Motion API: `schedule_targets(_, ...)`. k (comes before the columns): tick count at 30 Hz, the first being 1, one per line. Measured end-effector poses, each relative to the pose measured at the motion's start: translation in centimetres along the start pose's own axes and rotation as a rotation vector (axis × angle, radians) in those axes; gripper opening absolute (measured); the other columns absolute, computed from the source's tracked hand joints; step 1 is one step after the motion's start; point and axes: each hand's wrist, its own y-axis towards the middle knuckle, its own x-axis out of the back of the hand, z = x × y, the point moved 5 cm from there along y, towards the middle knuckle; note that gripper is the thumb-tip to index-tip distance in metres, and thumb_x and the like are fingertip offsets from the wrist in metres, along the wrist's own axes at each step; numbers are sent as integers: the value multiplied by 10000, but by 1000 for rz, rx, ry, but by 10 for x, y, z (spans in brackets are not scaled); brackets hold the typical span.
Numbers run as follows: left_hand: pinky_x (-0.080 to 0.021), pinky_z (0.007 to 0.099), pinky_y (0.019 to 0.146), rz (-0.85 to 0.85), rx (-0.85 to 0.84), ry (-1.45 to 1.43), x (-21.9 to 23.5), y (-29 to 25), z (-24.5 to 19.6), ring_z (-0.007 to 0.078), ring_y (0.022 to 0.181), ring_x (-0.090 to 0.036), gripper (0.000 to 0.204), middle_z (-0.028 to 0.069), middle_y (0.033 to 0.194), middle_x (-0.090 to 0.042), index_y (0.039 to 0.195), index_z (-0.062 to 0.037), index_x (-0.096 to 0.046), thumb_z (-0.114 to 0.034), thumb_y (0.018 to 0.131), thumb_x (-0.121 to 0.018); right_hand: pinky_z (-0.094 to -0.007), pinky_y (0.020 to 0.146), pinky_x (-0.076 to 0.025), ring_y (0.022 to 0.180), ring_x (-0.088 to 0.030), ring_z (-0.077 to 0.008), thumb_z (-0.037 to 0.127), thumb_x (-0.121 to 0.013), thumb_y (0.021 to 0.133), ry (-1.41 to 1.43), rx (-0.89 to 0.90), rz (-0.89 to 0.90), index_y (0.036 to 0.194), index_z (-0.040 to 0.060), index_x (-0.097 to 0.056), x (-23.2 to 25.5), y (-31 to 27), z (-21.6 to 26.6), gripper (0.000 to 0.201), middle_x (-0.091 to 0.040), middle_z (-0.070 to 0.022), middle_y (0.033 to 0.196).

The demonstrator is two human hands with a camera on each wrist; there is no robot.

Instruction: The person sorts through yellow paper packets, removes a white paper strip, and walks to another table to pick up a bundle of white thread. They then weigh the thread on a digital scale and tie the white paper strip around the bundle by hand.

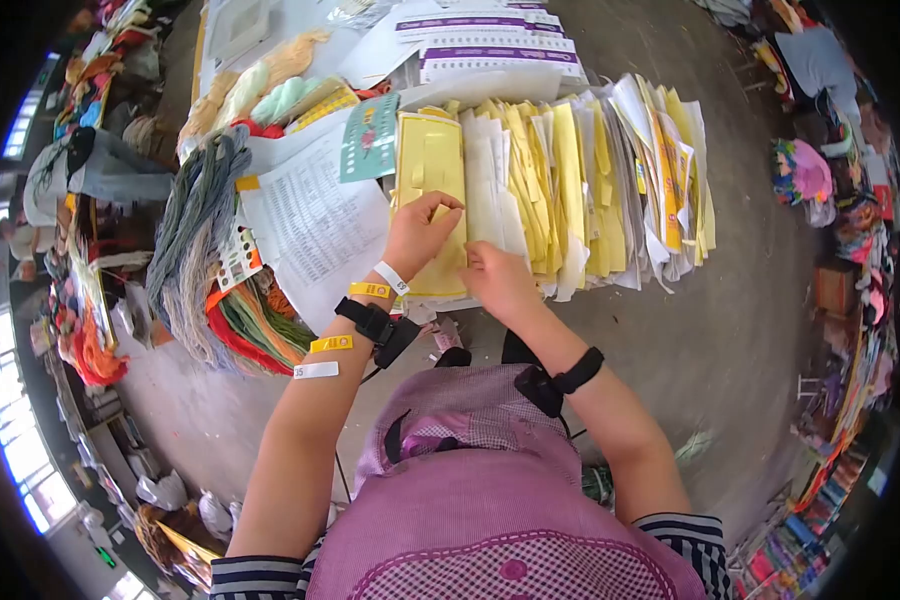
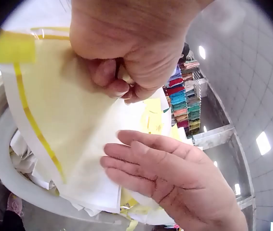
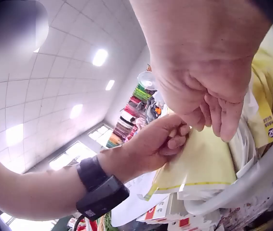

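Observation:
A pale yellow paper envelope (image 1: pixel 432 160) lies at the left end of a long row of filed packets (image 1: pixel 570 190). Over its lower right part my left hand (image 1: pixel 422 238) has its fingers curled, thumb and fingertips pinching the sheet near its right edge. In the left wrist view, the envelope (image 2: pixel 54 110) spreads out below that hand, creased toward the fingertips. My right hand (image 1: pixel 500 282) is just right of the envelope, by the front ends of the packets. Its fingers are nearly straight and together in the left wrist view, palm (image 2: pixel 175 178) facing the envelope, holding nothing.
Left of the envelope lie a printed sheet (image 1: pixel 315 215), a green card (image 1: pixel 370 140) and hanks of grey-blue yarn (image 1: pixel 195 220). Purple-and-white printed strips (image 1: pixel 495 50) lie behind the packets. A pale rounded rim (image 2: pixel 4 149) edges the packets in the left wrist view.

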Motion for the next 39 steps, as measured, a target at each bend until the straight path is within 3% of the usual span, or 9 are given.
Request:
schedule_targets(11,-456,289,469,-9,138,-68,-2,0,-15,123,484,-588,276,77,723,-657,1168,-79,-654,-180,914,-616,-493,820,-511,955,-632,-442,268,-791,738,-45,90,93,1219,-48,-471,-26,-3,16,658,-651,-263,1002)
schedule_targets(14,-483,268,503,63,11,195,-5,2,-19,119,546,-615,277,66,808,-669,1195,-69,-643,-201,959,-583,-492,830,-512,974,-630,-431,284,-807,724,28,228,12,1217,-43,-463,-29,-7,18,684,-638,-275,1050)
schedule_targets(16,-529,307,603,-30,-623,471,-16,-6,-47,154,638,-658,232,106,827,-677,1144,-52,-657,-141,944,-580,-488,863,-499,1024,-609,-431,282,-798,728,27,176,30,1243,-14,-468,-33,-10,15,679,-632,-256,1091)
schedule_targets(19,-535,318,703,85,-300,312,-25,-9,-59,162,765,-680,198,131,858,-676,1096,-43,-665,-85,922,-581,-488,872,-497,1037,-603,-430,286,-797,726,11,149,60,1257,-1,-463,-37,-11,11,690,-619,-247,1136)
schedule_targets(23,-525,408,760,82,-441,425,-32,-10,-70,339,891,-671,223,176,996,-689,1099,-55,-659,-91,923,-527,-497,851,-504,982,-616,-442,299,-796,727,21,275,40,1253,-3,-444,-45,-11,6,702,-613,-240,1140)
schedule_targets(28,-525,293,732,193,-70,-91,-39,-18,-80,141,801,-632,247,48,929,-637,1209,-55,-604,-103,973,-548,-489,873,-501,1043,-589,-451,298,-765,761,84,342,-12,1252,-10,-452,-45,-19,9,659,-585,-256,1188)
schedule_targets(32,-494,259,694,198,-311,13,-27,-17,-99,98,756,-576,268,28,876,-608,1228,-53,-592,-112,968,-568,-475,929,-481,1164,-544,-451,299,-742,795,141,247,-32,1329,-31,-411,-50,-17,-2,710,-518,-301,1299)
schedule_targets(34,-429,231,630,-112,-378,323,-1,-14,-104,66,700,-491,252,18,805,-558,1196,-51,-601,-126,955,-599,-465,954,-469,1183,-536,-452,308,-726,811,85,213,-32,1371,-48,-370,-50,-16,-3,753,-515,-312,1303)
schedule_targets(39,-365,326,515,-279,-343,337,32,-10,-90,153,529,-442,251,34,601,-467,1144,-77,-609,-129,901,-648,-390,991,-451,1168,-574,-363,274,-666,892,245,-64,151,1452,17,-338,-39,-15,2,698,-537,-247,1313)
